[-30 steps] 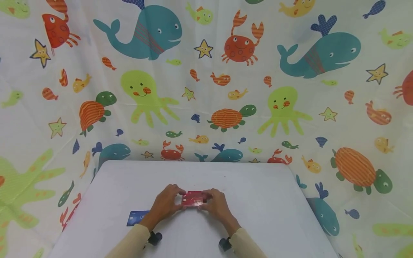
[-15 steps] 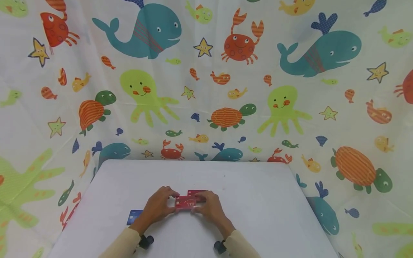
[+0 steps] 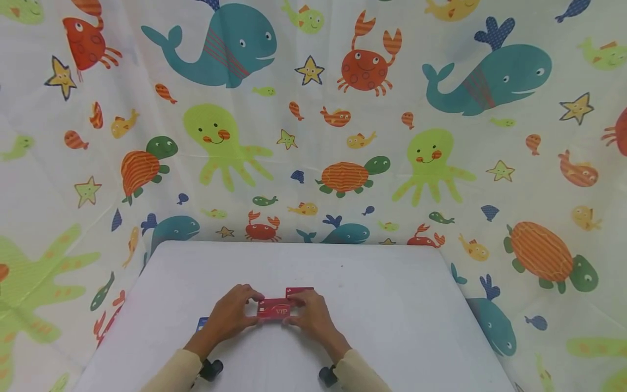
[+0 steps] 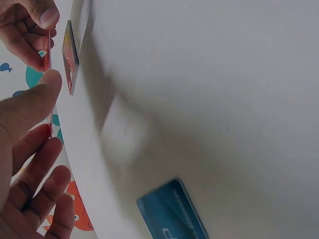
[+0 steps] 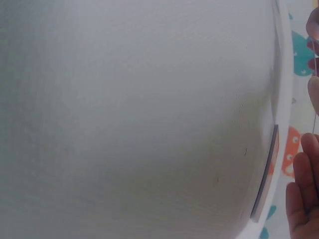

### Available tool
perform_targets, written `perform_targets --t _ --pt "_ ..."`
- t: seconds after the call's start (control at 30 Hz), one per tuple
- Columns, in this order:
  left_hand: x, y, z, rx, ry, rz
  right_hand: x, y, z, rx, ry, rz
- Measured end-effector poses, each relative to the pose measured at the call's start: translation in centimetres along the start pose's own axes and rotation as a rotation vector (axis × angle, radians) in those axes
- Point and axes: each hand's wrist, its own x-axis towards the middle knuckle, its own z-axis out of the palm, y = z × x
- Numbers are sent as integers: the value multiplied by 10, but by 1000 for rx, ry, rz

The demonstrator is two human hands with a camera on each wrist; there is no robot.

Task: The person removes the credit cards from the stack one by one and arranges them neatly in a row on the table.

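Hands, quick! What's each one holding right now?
Left hand: pinching the red VIP card at one end.
Right hand: pinching that card's other end.

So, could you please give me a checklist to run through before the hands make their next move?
1. Left hand pinches VIP card: ok, at its left end.
2. Right hand pinches it too: ok, at its right end.
3. VIP card raised off the table: ok, by the left wrist view.
4. Blue card unobstructed in the head view: not ok, the left arm covers most of it.
5. VIP card's lettering facing the head camera: ok, readable.
6. Its underside: cannot tell, hidden.
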Motion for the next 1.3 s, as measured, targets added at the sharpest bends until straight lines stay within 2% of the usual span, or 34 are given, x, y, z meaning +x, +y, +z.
perform_targets --t 0.33,0.6,0.73,1.3 --pt "-9 -7 -9 10 18 26 1 -8 5 22 -13 -26" --pt "-17 -12 -17 0 -8 -10 1 -9 16 54 -36 -39" --pt "-22 -14 -21 6 -2 -2 1 -13 19 58 -34 -53" --pt "-37 -26 -26 -2 -9 -39 -1 -25 32 80 -54 -69"
